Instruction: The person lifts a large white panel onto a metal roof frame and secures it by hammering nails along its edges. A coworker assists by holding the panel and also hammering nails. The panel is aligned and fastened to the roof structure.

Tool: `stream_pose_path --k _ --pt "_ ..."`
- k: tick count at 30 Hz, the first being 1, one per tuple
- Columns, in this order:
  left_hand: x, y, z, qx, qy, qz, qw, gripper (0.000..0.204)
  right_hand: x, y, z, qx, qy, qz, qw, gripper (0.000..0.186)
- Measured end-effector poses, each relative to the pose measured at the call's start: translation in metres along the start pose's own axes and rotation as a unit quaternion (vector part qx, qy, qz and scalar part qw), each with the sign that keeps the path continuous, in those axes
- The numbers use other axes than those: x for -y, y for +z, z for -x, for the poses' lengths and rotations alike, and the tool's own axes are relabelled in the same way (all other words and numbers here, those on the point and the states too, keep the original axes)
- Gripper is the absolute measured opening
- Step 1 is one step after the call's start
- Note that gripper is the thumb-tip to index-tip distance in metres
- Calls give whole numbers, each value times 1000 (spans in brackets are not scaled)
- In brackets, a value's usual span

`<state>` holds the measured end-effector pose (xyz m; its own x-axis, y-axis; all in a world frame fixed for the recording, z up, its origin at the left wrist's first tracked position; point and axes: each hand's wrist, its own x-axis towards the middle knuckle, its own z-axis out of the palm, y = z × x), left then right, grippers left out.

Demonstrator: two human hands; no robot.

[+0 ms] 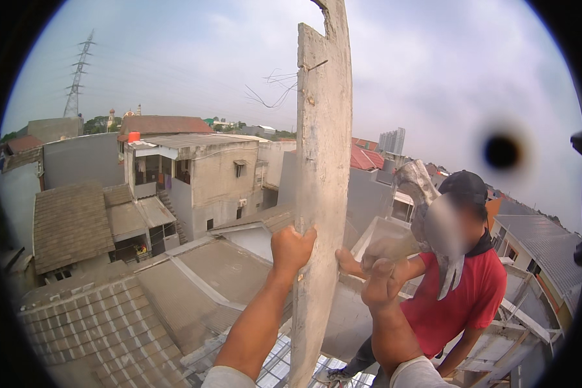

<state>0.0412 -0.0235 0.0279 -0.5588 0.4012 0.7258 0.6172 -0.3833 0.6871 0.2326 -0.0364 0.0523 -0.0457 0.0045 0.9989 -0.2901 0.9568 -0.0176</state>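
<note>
On the rooftop, left hand [293, 246] grips an upright plank [322, 194] (cement-crusted).

Left hand [292, 247] grips an upright plank [322, 194]; right hand [380, 282] touches its other edge (rooftops below).

The upright plank [322, 194] sits dead centre, left hand [292, 247] on its 9 o'clock edge, right hand [380, 282] at 3 o'clock. A co-worker [462, 284] stands further toward 3, rooftops [103, 323] spread below at 8 o'clock, pylon [77, 71] at 10.
</note>
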Motion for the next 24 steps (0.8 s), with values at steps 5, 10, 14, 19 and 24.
stream_pose_path --k 5,10,14,19,24 --pt "4 0 -1 -52 50 -14 997 41 -20 18 1 -38 -130 -127 983 35" --pt "-1 -4 4 17 11 6 1000 36 -32 17 -19 86 214 164 959 34" --pt "2 -2 2 -5 12 -3 1000 35 -5 6 -2 -42 35 -15 998 37" --pt "5 -1 1 -11 -7 7 1000 43 -29 27 -8 -4 -9 -9 1000 32" --pt "-2 -4 2 -46 50 19 998 44 -25 23 -17 101 131 166 972 27"
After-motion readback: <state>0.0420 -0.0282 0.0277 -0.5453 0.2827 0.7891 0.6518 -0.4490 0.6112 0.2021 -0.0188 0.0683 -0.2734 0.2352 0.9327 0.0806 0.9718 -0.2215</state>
